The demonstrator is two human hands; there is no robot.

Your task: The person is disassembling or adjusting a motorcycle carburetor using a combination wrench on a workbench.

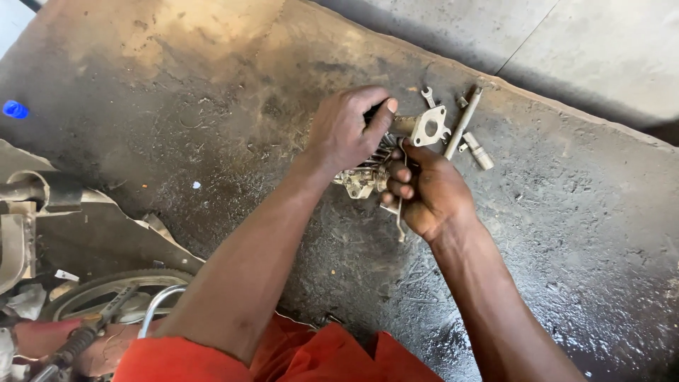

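Observation:
My left hand [346, 131] grips a small grimy metal engine part [362, 180] with fins, thumb pressed on its top. My right hand [430, 191] is closed around a slim metal tool [400, 225] whose end pokes out below my fist, set against the part. Both hands work over an oily dark mat [212, 120] on the ground. A flat metal flange with a round hole [430, 127] sticks out just beyond my fingers.
A long metal rod [463, 120], a small spanner [428, 95] and a short socket piece [479, 151] lie past the hands. A wheel and pliers [106, 304] sit at lower left. A blue cap [14, 109] lies far left. Concrete floor [601, 49] borders the mat.

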